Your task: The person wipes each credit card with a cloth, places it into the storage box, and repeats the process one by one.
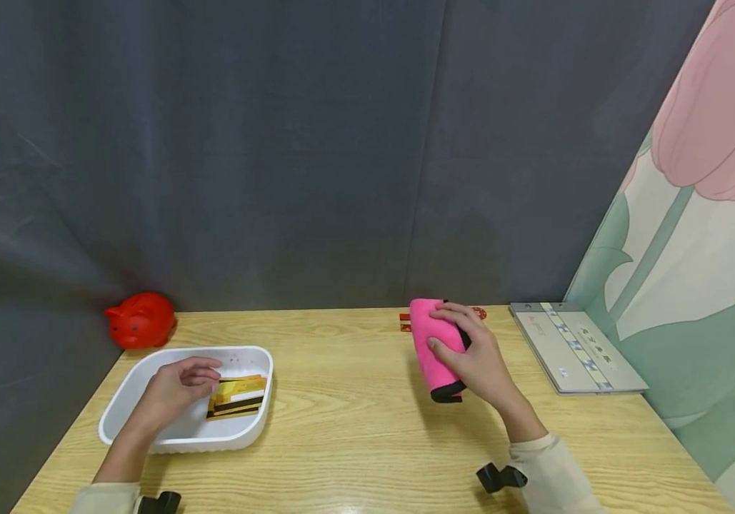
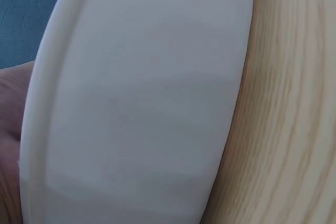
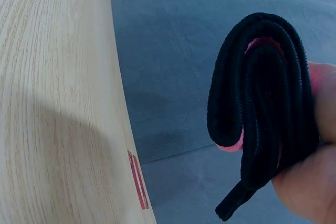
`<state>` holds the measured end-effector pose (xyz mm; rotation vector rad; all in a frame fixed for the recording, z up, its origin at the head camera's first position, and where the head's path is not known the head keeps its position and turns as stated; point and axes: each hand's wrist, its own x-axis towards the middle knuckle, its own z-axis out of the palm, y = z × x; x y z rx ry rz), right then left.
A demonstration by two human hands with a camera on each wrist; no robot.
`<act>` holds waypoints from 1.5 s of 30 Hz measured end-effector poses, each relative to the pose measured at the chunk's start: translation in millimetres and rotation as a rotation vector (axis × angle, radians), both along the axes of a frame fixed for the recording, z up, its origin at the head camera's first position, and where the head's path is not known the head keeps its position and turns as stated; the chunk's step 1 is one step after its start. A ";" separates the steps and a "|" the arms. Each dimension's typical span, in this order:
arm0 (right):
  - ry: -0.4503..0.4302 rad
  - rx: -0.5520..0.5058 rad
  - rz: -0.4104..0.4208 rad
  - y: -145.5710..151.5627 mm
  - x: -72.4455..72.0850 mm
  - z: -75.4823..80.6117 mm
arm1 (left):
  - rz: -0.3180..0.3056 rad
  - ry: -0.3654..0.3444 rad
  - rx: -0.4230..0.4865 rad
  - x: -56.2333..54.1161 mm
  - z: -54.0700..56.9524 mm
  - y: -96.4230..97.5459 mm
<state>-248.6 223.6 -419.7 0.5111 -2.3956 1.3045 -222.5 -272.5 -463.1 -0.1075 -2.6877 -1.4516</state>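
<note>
My right hand (image 1: 479, 360) grips a folded pink towel (image 1: 431, 350) with black edging, held up over the right half of the table. In the right wrist view the black-edged layers of the towel (image 3: 262, 103) show end-on, with the thumb and fingers pressed on its side. Over the white plastic basin (image 1: 113, 414) at the left, my left hand (image 1: 177, 389) hangs with loosely bent fingers, fingertips right by several yellow cards (image 1: 238, 396) lying inside. The left wrist view is mostly filled by the basin's outer wall (image 2: 142, 98), hiding the fingers.
A red piggy bank (image 1: 142, 321) stands behind the basin, against the dark curtain (image 1: 277, 157). Red strips (image 1: 405, 323) lie at the table's back edge, partly behind the towel. A grey spiral-less flat book (image 1: 576, 350) lies at the right by the flowered wall (image 1: 695, 321).
</note>
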 end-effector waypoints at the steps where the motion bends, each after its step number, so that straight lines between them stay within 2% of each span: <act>1: 0.000 0.000 0.000 0.3 0.1 0.2 | -0.015 0.000 0.010 0.1 0.3 0.2; 6: 0.001 -0.013 0.006 2.6 0.5 2.3 | -0.041 0.044 0.009 -0.2 5.2 5.3; 11: 0.019 -0.010 -0.021 10.1 -1.0 5.9 | -0.110 0.089 0.047 -4.2 22.9 32.4; 14: 0.027 -0.009 -0.043 16.4 -1.4 8.2 | -0.179 0.089 0.080 -10.8 35.3 61.5; 17: 0.041 -0.016 -0.068 24.0 0.1 10.7 | -0.242 0.076 0.077 -23.3 43.8 97.3; 20: 0.051 -0.034 -0.092 31.8 1.8 13.7 | -0.308 0.062 0.065 -40.0 47.1 136.2; 23: 0.053 -0.049 -0.111 38.8 2.9 16.5 | -0.349 0.041 0.051 -57.8 46.3 174.3; 28: 0.052 -0.074 -0.132 46.2 3.6 22.4 | -0.403 0.003 0.044 -87.9 35.8 228.7; 32: 0.065 -0.097 -0.163 48.1 3.7 27.4 | -0.444 -0.031 0.060 -114.8 17.6 254.0; 35: 0.059 -0.118 -0.180 48.2 5.0 28.7 | -0.439 -0.053 0.095 -133.8 -1.4 261.0; 39: 0.051 -0.146 -0.187 48.5 4.9 27.2 | -0.389 -0.078 0.140 -150.8 -24.5 261.4; 42: 0.054 -0.163 -0.192 49.4 3.4 27.6 | -0.340 -0.103 0.139 -159.1 -33.4 261.3; 45: 0.041 -0.180 -0.199 50.3 4.7 28.8 | -0.325 -0.112 0.141 -166.4 -36.4 263.3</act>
